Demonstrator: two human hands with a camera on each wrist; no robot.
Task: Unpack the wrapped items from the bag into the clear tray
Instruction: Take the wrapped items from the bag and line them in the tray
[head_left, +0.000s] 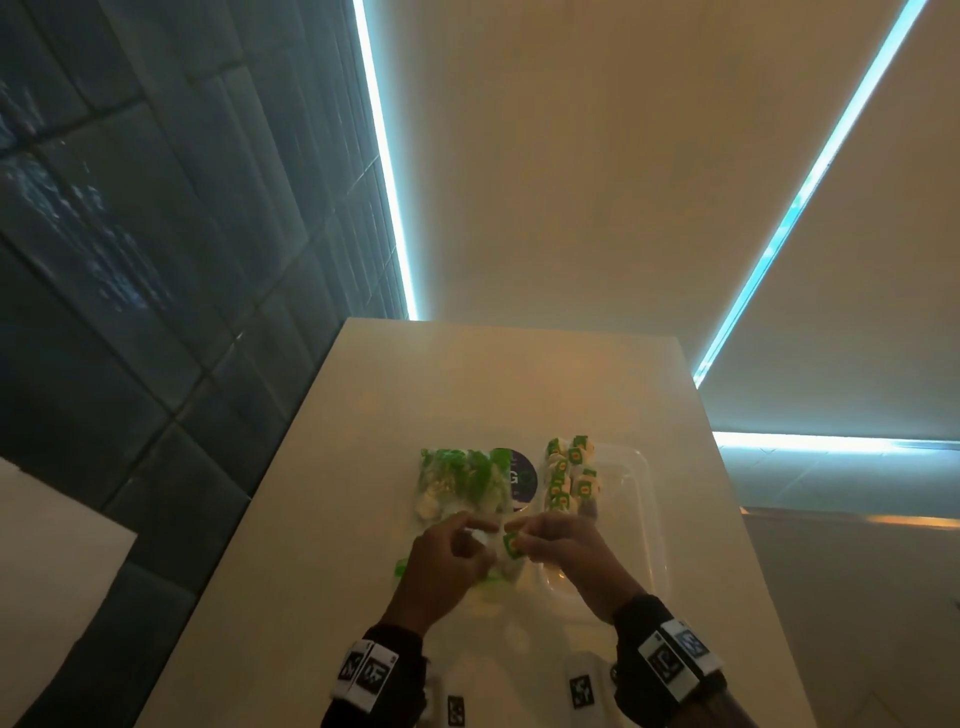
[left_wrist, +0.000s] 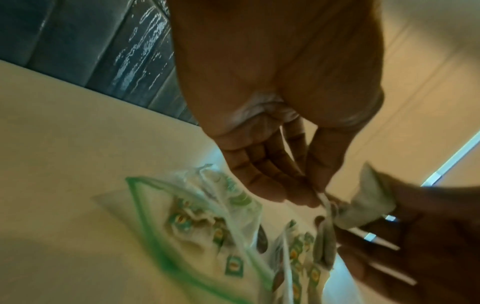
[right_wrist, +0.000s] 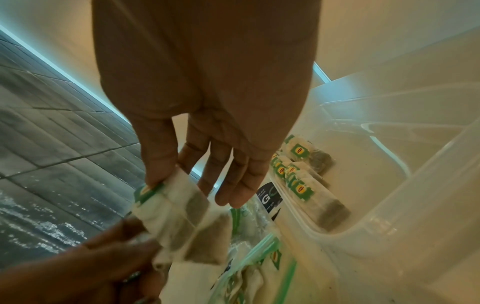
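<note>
A clear zip bag (head_left: 462, 480) with green trim lies on the pale table, with wrapped tea bags still inside it. To its right stands the clear tray (head_left: 641, 525), and several green-labelled tea bags (head_left: 569, 478) are lined along its left side. Just in front of the bag, both hands hold a small cluster of wrapped tea bags (right_wrist: 187, 216) above the table. My right hand (head_left: 519, 540) pinches its green-label end with thumb and forefinger (right_wrist: 155, 181). My left hand (head_left: 480, 540) pinches the other end (left_wrist: 324, 200).
A dark round sticker (head_left: 519, 478) shows under the bag's right edge. Small black-and-white marker cards (head_left: 579, 688) lie at the near table edge. A dark tiled wall (head_left: 130, 260) runs along the left, and the table's left edge is close to the bag.
</note>
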